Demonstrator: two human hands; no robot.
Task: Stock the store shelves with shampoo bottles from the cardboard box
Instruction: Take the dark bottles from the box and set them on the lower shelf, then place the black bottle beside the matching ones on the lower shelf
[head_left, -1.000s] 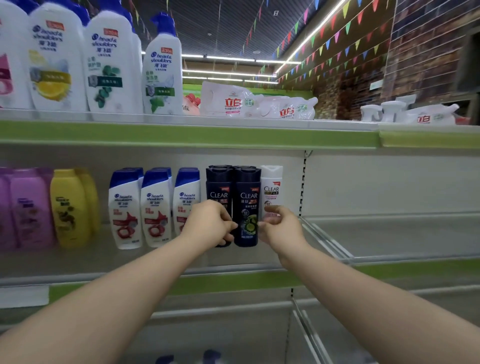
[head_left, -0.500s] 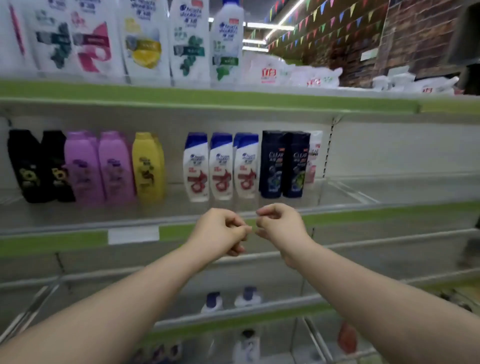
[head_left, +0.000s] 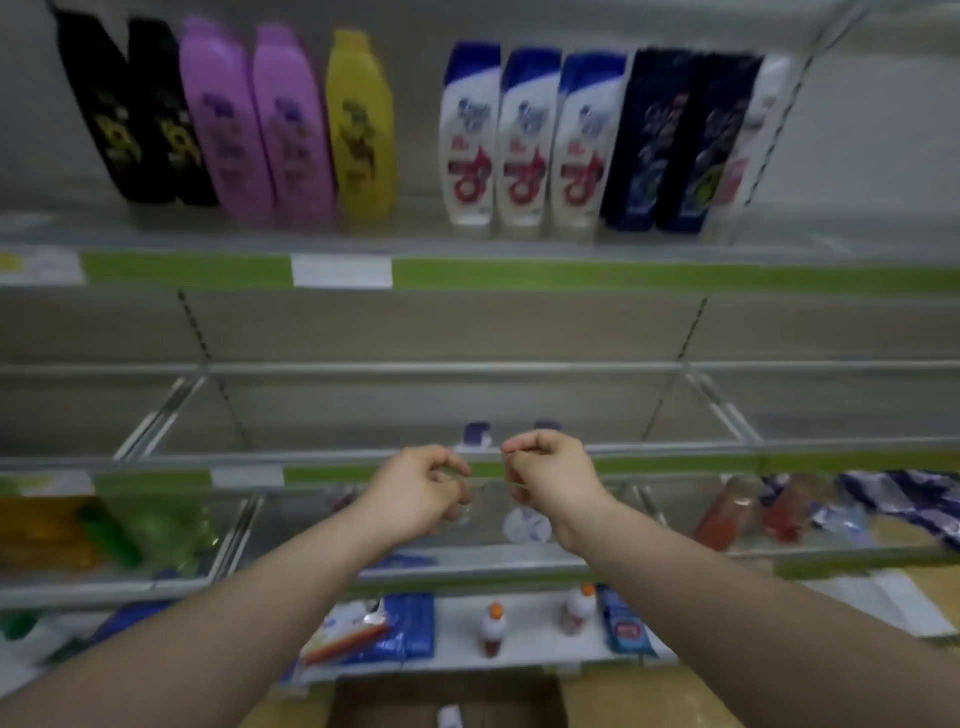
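The box (head_left: 374, 701) sits on the floor at the very bottom, under the arms, with 1 small white thing (head_left: 449, 717) in it, too blurry to name. Above it, the left hand (head_left: 415, 491) and right hand (head_left: 553, 480) are side by side, close but not touching. Both have their fingers curled in with the thumb at the first finger, and they hold nothing. They are in front of the green edge of the middle shelf (head_left: 675, 462).

The shampoo stands on the top shelf (head_left: 623, 275) in a row. From left to right there are 2 black bottles (head_left: 104, 114), 2 purple bottles (head_left: 223, 124), 1 yellow bottle (head_left: 361, 130), 3 white bottles with blue caps (head_left: 524, 140), 2 dark blue bottles (head_left: 644, 140) and 1 white bottle (head_left: 748, 135). There is a gap between the yellow bottle and the white ones, and open room to the right of the last bottle. Thin wire rails split the middle shelf into parts.
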